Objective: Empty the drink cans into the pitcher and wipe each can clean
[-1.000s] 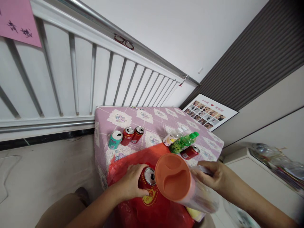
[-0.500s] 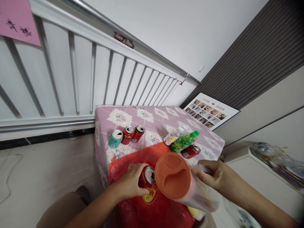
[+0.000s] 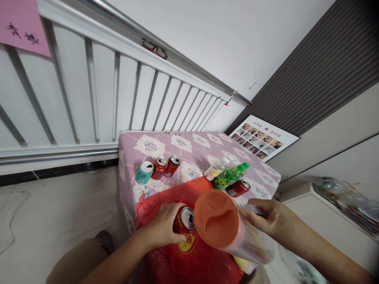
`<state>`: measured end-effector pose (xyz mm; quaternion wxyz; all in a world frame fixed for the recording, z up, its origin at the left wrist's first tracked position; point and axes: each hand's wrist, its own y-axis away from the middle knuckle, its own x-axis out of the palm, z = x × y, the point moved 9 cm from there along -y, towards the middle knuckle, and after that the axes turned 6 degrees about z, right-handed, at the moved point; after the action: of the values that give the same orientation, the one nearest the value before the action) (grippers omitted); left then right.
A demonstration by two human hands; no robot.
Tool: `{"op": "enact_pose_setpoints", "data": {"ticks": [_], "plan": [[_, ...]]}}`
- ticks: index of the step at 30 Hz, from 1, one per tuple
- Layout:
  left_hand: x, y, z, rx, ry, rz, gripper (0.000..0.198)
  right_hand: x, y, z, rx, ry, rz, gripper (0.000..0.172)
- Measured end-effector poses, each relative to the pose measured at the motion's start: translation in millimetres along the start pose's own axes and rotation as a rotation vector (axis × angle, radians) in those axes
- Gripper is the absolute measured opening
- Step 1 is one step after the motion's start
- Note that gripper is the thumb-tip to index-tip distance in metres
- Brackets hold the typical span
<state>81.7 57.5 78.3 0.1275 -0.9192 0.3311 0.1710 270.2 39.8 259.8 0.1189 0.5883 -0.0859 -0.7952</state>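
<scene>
Red metal can [image 3: 187, 217] clasped by left hand [image 3: 164, 228] near front edge of floral-clothed table [image 3: 195, 157]; orange-lidded plastic pitcher [image 3: 217, 219] held by right hand [image 3: 266, 217]; can possibly toppled by pitcher slip.

Looks like a home; can't tell which room. Evidence: white column radiator [image 3: 102, 92] along the wall, glasses [image 3: 154, 49] on its top edge by the pipe. Desk [image 3: 194, 157] wears a purple quilted floral cover [image 3: 150, 145]. Framed photo collage [image 3: 263, 138] with a red heart, beside dark ribbed panelling [image 3: 299, 75]. Handwritten pink paper [image 3: 25, 29] on the radiator. Pale low cabinet [image 3: 315, 213] at right, clear plastic stuff on top.
</scene>
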Motion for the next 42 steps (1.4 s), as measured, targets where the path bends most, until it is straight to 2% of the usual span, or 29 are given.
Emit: {"op": "enact_pose_setpoints", "data": {"ticks": [15, 22, 33, 42], "plan": [[0.3, 0.0, 0.4, 0.011, -0.002, 0.0, 0.08, -0.1, 0.4, -3.2, 0.01, -0.021, 0.002, 0.042], [-0.5, 0.7, -0.5, 0.0, 0.01, 0.006, 0.08, -2.1, 0.5, 1.4, 0.011, -0.006, -0.011, 0.047], [-0.1, 0.0, 2.9, 0.011, 0.011, -0.004, 0.08, -0.7, 2.6, -4.0, 0.017, 0.039, 0.024, 0.043], [-0.8, 0.6, 2.0, -0.008, 0.021, 0.008, 0.082, -2.9, 1.8, -4.0, 0.018, 0.064, 0.001, 0.045]]}}
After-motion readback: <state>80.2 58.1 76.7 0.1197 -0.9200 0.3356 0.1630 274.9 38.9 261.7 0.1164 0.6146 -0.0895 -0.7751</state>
